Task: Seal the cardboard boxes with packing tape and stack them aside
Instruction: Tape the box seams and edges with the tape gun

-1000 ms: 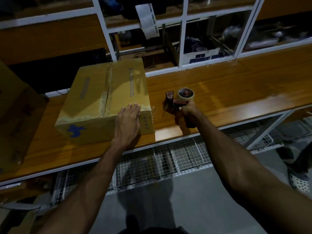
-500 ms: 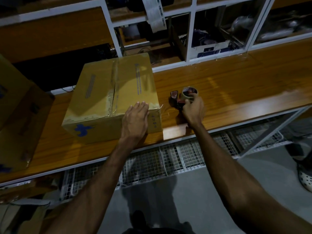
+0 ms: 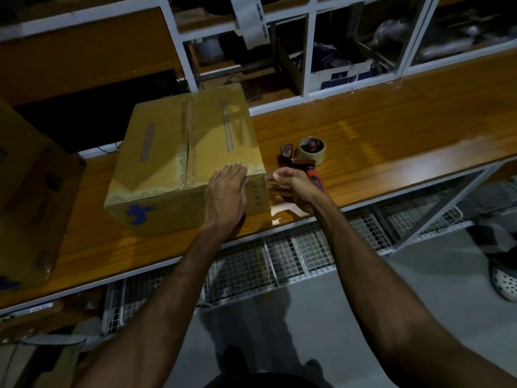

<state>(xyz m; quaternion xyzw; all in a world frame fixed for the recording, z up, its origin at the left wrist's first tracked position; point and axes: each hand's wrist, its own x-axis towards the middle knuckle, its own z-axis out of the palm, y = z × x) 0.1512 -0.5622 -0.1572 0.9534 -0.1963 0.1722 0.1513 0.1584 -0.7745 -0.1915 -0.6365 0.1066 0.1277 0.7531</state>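
at the far left edge we see a second cardboard box (image 3: 30,197) on the wooden bench (image 3: 391,141), well apart from our hands; we cannot tell whether its seam is taped; next comes the cardboard box (image 3: 181,163) we are working on, sitting square on the bench with its flaps down and a strip of tape running along the centre seam from the far edge toward us, so its long axis points away from our body; our left hand (image 3: 226,197) lies over the near right corner of this box, fingers straight and together, pressing the top rather than gripping anything; just to the right of that corner our right hand (image 3: 293,189) hangs beside the box's side wall, fingers loosely curled and the thumb forward; it seems to hold nothing, though the dim light makes that hard to swear to; the tape dispenser (image 3: 305,155) stands on the bench just beyond and to the right of this hand, its red handle pointing back toward our wrist and its roll farthest from us; we judge the sealing done here, and the coming move turns on this: the box lies left of the right hand, close enough to touch, so that hand can close on the right wall while the left slides to the opposite side for the lift.
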